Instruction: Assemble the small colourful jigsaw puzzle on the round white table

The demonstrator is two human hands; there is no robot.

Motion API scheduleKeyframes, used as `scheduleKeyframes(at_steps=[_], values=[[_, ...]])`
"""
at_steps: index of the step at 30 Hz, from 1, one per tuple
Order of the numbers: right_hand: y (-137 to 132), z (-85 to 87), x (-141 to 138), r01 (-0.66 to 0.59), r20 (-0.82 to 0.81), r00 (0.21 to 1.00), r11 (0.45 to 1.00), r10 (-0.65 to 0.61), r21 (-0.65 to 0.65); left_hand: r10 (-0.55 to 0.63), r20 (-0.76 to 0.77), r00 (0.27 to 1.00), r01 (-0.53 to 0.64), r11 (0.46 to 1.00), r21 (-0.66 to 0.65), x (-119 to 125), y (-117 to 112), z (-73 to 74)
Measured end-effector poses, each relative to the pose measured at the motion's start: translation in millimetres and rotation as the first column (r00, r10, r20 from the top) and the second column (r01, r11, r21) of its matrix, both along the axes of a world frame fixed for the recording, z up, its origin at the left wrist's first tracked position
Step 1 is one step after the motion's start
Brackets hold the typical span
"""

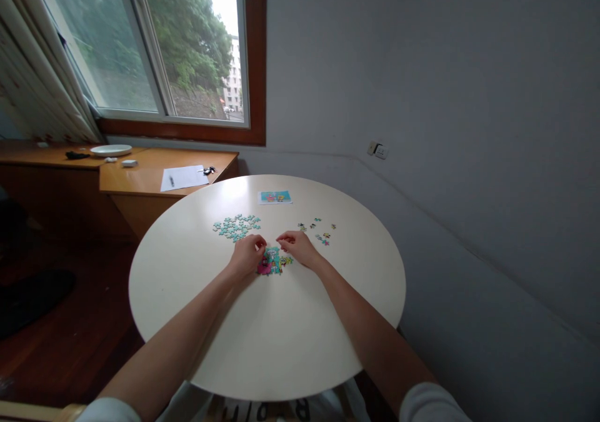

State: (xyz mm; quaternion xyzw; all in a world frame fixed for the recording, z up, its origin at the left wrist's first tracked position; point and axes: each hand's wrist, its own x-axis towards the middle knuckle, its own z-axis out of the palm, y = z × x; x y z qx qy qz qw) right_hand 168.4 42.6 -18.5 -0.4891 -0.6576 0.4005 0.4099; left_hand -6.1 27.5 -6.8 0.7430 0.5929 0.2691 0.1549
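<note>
At the upper left of the frame a window looks out on trees, with a pale curtain at its left edge. Below it a wooden table runs along the wall. It carries a black object, a white plate, a small white block, a sheet of paper with a pen on it, and a bunch of keys.

In the middle of the frame stands a round white table. On its left of centre lies a loose heap of teal jigsaw pieces. Just below and right of the heap is the left hand, knuckles up, fingers curled in and pinched narrow at the upper left edge of the assembled puzzle patch. This patch is small and colourful, and it lies flat on the table between the two hands, partly covered by the left one.

The right hand touches the patch's upper right edge, its fingers drawn together and pointing left toward the other hand. The fingertips of the two hands are near each other but apart. Whether either pinch holds a piece is too small to tell.

Above the hands, toward the table's far edge, lies a printed reference picture. To the right of the right hand are a few scattered coloured pieces. At the right, a socket is mounted on the grey wall.
</note>
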Motion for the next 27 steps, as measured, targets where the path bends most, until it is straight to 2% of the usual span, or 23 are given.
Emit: scheduleKeyframes(at_steps=[4,7,10,14,17,21,27], values=[[2,3.4,6,0.049,0.107,0.993,0.998,-0.054,0.049,-0.007,0.001,1.000,0.007,1.000,0.001,-1,-1,1.4],[5,11.2,18,0.186,0.241,0.948,0.977,-0.207,0.107,-0.012,-0.003,1.000,0.012,1.000,-0.004,-1,-1,2.1],[8,21.1,40,0.356,0.375,0.836,0.916,-0.400,0.184,-0.012,-0.011,1.000,0.012,1.000,-0.010,-2,-1,3.0],[10,28.0,77,0.545,0.546,0.630,0.815,-0.552,0.196,-0.013,-0.022,1.000,0.013,1.000,-0.005,-1,-2,3.4],[10,27.4,97,0.603,0.635,0.555,0.785,-0.537,0.137,-0.016,-0.023,1.000,0.016,1.000,-0.012,-2,-1,2.4],[8,25.7,104,0.613,0.686,0.550,0.788,-0.476,0.056,-0.009,-0.012,1.000,0.009,1.000,-0.016,-2,0,0.9],[8,22.4,101,0.615,0.725,0.523,0.787,-0.448,0.043,-0.017,-0.015,1.000,0.017,1.000,-0.016,-1,-1,2.4]])
